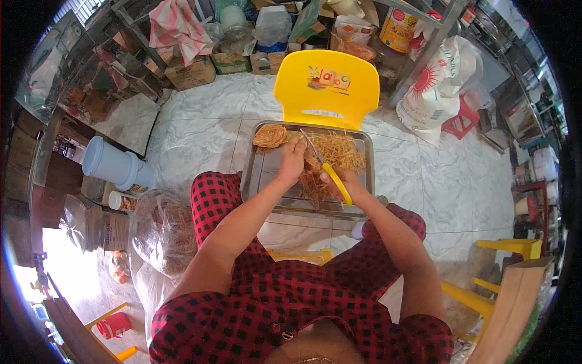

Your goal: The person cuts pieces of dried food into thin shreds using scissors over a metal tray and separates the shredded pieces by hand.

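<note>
My right hand (pixel 344 182) grips scissors (pixel 328 168) with yellow handles, their blades pointing up and left. My left hand (pixel 293 160) is closed, its fingertips beside the blades, pinching a tan dried flat piece that is mostly hidden. Left of those fingertips, a stack of round, orange-brown dried pieces (pixel 270 136) lies in the tray's upper left corner. A loose heap of thin cut strips (pixel 342 150) covers the right side of the metal tray (pixel 247 176), with darker strips below the scissors.
The tray stands before a yellow chair back (pixel 327 82) with a printed picture. A white sack (pixel 427 100) rests at the right. Blue-white buckets (pixel 109 161) and a large plastic bag of brown stuff (pixel 163 230) stand left. Yellow stools (pixel 479 297) are at lower right.
</note>
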Motion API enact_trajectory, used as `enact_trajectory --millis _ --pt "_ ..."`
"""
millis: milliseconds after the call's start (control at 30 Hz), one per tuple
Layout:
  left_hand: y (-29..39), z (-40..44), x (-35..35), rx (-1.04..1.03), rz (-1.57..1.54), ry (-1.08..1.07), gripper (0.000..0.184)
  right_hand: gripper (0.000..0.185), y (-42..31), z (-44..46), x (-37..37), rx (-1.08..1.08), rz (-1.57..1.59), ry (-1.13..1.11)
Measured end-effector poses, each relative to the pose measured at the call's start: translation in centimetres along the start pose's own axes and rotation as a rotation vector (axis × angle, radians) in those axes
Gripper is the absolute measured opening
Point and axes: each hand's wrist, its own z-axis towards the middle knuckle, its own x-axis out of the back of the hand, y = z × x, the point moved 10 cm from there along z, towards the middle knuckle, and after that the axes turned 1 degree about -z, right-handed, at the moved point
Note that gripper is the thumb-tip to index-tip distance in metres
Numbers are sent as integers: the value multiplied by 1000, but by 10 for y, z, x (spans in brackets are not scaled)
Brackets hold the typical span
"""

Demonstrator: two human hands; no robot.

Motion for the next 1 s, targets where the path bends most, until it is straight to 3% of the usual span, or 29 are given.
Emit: enact_trajectory --millis 300,367,500,567,767,867,1000 --pt "5 28 47 9 -220 165 20 51 5 -1 -17 37 160 -163" --pt "7 36 63 -190 -23 256 20 50 -1 -6 -18 17 144 -177" --pt "-9 40 69 -180 -23 256 20 50 -3 -8 -24 5 52 -209" --pt "-7 44 73 -282 155 274 20 52 2 -6 -24 6 56 -211" --pt "-4 38 75 -280 197 349 20 60 10 -3 -26 23 16 -204" --pt "51 13 52 -226 156 325 21 63 9 -3 -26 10 24 -210" --pt "30 19 57 -194 46 356 21 64 10 -3 -26 2 42 -209"
